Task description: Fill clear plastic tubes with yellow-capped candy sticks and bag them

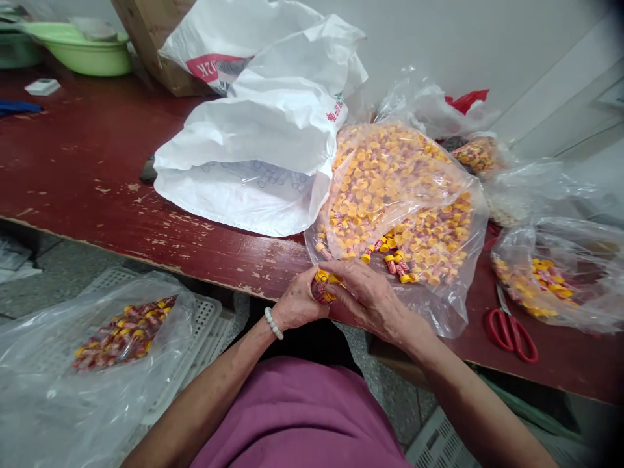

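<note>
Resting in the curled fingers of the left hand (295, 302), a small clump of yellow-capped red pieces (322, 287) is held just at the near edge of the surface (73, 156). The left fingers are closed around it, while those of the right hand (373, 296) are bent over its other side; whether anything is gripped by them cannot be told. Just beyond the hands, a large clear bag (455, 315) filled with more such pieces is spread from the near edge toward the far one. It is flanked on the left by a white sack (244, 136) and on the right by a smaller clear bag (589, 312), beside which red-handled scissors (511, 325) are laid near the near edge. Below that edge, at left, a white basket (207, 318) is partly covered by another plastic bag (39, 370), where further pieces are gathered.
</note>
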`<state>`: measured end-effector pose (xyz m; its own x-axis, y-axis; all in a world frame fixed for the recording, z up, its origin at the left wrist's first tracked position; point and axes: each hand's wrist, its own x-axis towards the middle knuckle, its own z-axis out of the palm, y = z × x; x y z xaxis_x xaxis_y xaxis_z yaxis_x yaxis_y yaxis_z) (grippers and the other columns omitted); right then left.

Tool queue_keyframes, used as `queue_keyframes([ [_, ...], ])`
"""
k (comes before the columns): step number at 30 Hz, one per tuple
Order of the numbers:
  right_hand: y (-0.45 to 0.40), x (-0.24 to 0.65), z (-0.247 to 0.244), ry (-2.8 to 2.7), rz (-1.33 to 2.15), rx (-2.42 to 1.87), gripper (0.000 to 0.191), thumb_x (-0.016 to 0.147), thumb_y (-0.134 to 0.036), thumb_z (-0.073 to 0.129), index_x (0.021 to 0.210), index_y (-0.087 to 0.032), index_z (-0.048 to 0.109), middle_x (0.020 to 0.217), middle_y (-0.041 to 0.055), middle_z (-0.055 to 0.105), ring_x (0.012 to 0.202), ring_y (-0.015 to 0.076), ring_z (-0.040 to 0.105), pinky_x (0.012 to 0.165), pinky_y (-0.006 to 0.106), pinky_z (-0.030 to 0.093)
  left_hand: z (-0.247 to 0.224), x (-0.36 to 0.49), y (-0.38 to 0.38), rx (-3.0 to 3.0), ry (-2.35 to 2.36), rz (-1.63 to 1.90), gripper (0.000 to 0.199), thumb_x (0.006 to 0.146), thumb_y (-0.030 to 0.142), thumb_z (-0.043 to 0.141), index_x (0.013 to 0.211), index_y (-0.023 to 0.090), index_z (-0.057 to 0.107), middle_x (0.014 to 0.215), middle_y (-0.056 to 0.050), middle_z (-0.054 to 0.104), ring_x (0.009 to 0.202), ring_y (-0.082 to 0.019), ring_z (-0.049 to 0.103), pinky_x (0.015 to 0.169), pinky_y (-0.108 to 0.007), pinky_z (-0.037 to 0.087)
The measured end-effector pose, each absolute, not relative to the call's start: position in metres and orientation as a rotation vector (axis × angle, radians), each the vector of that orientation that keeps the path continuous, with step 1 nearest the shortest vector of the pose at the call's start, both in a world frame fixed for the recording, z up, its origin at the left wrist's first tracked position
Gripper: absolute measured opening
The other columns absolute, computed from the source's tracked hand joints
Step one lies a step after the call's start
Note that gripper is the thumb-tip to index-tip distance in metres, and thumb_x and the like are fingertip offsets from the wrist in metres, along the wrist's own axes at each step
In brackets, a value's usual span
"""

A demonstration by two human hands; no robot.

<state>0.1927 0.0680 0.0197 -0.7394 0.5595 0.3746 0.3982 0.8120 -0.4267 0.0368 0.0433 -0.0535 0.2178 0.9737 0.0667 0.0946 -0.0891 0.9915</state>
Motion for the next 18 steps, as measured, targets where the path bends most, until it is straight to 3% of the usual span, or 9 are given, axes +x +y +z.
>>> queue_keyframes([
  [3,0.065,0.193,0.021,-2.366,0.406,-0.777,0.031,0.090,-0.019,0.045,0.121,-0.022,0.049,0.113,0.0082,0.061,0.108,0.0193,0.055,0.092,0.038,0.045,-0.055,0.035,0.043,1.416,1.081,1.067,0.038,0.053,0.002,0.057,0.089,0.014,0.055,0.076,0.002,0.056,0.064,-0.009,0.047,0.057,-0.020,0.039],
  [6,0.063,0.195,0.014,-2.233,0.381,-0.866,0.026,0.088,-0.012,0.041,0.108,-0.022,0.055,0.112,0.0087,0.059,0.107,0.0198,0.054,0.091,0.039,0.044,-0.056,0.033,0.042,1.365,1.087,1.079,0.040,0.053,0.002,0.059,0.091,0.013,0.056,0.080,0.001,0.057,0.068,-0.011,0.049,0.060,-0.021,0.040],
  [13,0.061,0.189,-0.005,-2.465,0.369,-0.822,0.034,0.081,-0.008,0.046,0.108,-0.025,0.059,0.126,0.0072,0.051,0.113,0.0237,0.049,0.093,0.045,0.041,-0.053,0.031,0.040,1.177,1.025,1.109,0.043,0.048,-0.002,0.059,0.088,0.013,0.057,0.075,0.002,0.056,0.061,-0.009,0.048,0.052,-0.020,0.039],
  [16,0.062,0.188,0.001,-2.356,0.469,-0.841,0.041,0.085,-0.011,0.041,0.123,-0.025,0.049,0.127,0.0093,0.049,0.118,0.0212,0.047,0.097,0.043,0.041,-0.050,0.028,0.039,1.052,1.066,1.038,0.042,0.049,0.001,0.062,0.088,0.015,0.055,0.070,0.003,0.054,0.055,-0.009,0.045,0.043,-0.019,0.037],
  [18,0.061,0.187,0.004,-2.380,0.464,-0.858,0.052,0.086,-0.023,0.049,0.136,-0.023,0.034,0.134,0.0119,0.044,0.125,0.0233,0.041,0.102,0.045,0.037,-0.048,0.025,0.038,0.965,1.016,1.022,0.041,0.050,0.003,0.065,0.088,0.015,0.055,0.072,0.002,0.055,0.056,-0.010,0.047,0.044,-0.020,0.039],
])
